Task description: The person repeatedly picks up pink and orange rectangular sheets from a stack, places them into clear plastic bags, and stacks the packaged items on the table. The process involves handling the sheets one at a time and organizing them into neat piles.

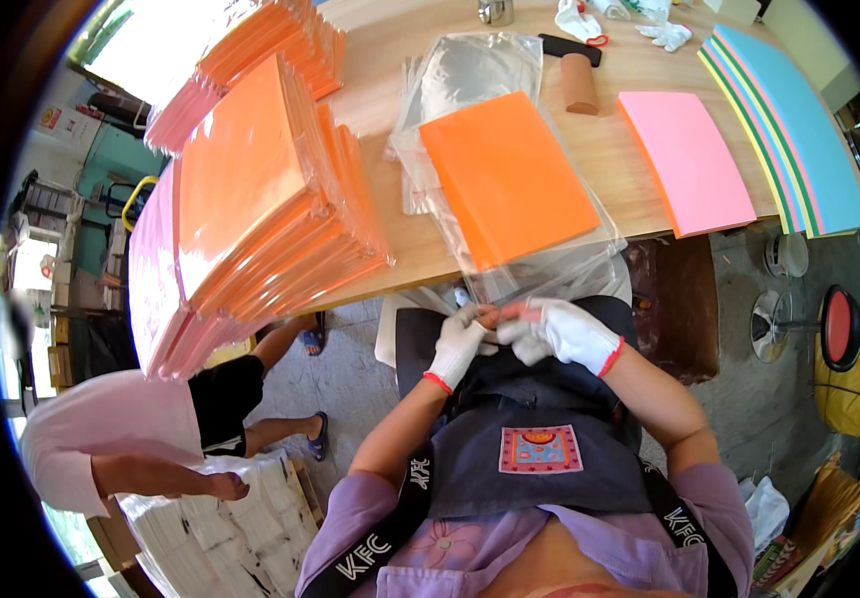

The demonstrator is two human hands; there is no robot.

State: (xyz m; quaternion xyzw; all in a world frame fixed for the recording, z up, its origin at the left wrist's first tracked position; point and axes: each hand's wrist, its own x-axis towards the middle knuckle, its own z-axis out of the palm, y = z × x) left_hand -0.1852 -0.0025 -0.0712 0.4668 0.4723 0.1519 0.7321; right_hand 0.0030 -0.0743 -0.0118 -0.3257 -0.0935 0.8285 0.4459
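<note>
My left hand (458,347) and my right hand (572,335) meet over my lap, just below the table's front edge. Both wear white gloves with red cuffs and bare fingertips. Their fingers are curled and touch each other; what they pinch, if anything, I cannot make out. Right above them hangs the near end of some clear plastic sleeves (604,244). On these lies a stack of orange paper (510,179), tilted and partly over the sleeves. More clear sleeves (480,70) lie flat behind it.
Tall stacks of wrapped orange and pink paper (241,179) fill the table's left. Pink paper (689,164) and a multicoloured stack (789,130) lie right. A brown block (578,84), a black phone-like object (570,50) and white gloves (664,36) lie behind. Another person (121,429) stands left.
</note>
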